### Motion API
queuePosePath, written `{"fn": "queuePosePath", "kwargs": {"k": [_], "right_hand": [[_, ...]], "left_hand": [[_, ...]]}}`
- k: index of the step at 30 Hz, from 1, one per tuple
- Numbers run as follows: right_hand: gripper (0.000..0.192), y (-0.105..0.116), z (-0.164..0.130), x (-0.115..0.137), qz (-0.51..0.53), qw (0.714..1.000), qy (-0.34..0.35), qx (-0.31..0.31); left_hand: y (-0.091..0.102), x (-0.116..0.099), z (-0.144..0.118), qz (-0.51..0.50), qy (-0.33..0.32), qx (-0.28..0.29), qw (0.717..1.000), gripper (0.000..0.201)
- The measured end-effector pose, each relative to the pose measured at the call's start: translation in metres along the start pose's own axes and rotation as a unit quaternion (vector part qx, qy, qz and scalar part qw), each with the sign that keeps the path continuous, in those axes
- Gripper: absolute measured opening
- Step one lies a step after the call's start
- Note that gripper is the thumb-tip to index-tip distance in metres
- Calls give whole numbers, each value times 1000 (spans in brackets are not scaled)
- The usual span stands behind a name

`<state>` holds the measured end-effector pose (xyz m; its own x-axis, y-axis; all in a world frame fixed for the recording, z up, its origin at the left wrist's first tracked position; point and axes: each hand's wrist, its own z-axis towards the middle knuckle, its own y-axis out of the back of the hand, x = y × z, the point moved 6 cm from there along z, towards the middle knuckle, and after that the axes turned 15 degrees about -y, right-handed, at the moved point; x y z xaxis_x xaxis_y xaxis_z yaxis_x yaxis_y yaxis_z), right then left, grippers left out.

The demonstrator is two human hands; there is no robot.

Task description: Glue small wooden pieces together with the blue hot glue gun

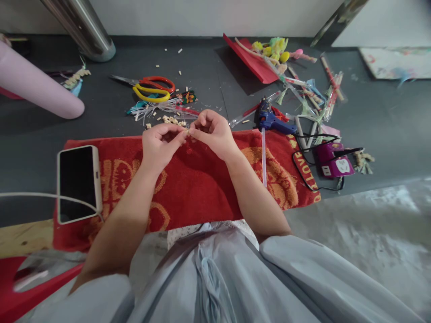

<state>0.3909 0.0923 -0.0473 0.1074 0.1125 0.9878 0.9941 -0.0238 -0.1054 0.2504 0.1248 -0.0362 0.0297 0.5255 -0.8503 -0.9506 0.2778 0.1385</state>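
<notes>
My left hand [163,146] and my right hand [213,134] meet fingertip to fingertip above the far edge of a red towel [198,188]. Both are closed in a pinch around something tiny and pale, too small to name. Just beyond the fingers lies a small heap of short cream-coloured pieces [172,120]. Behind that heap is a bundle of white and blue strands [158,107], partly under scissors [151,89] with one orange and one yellow handle. A blue glue gun [274,121] lies right of my right hand, with a clear glue stick [264,157] pointing towards me.
A phone [78,184] with a white cable rests on the towel's left end. A metal cylinder [85,31] and a pink cylinder [40,83] stand at the left. Red paper [251,58], yellow craft flowers [278,49] and a purple box [333,159] with black cord occupy the right.
</notes>
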Motion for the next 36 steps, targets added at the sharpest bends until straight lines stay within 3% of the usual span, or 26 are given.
{"fn": "queuePosePath", "kwargs": {"k": [7, 15, 21, 27, 36], "right_hand": [[48, 0, 1, 1, 15, 1000, 16, -4], [55, 3, 4, -3, 33, 999, -14, -34], [51, 0, 4, -5, 45, 998, -33, -20], [49, 0, 1, -1, 63, 997, -33, -18], [32, -4, 2, -4, -13, 999, -33, -31]], "left_hand": [[0, 7, -1, -17, 18, -15, 1000, 17], [0, 16, -3, -36, 56, -18, 998, 26], [0, 16, -1, -38, 78, -35, 996, 19], [0, 23, -3, -89, 150, -80, 981, 8], [2, 26, -1, -127, 192, -92, 969, 9]]}}
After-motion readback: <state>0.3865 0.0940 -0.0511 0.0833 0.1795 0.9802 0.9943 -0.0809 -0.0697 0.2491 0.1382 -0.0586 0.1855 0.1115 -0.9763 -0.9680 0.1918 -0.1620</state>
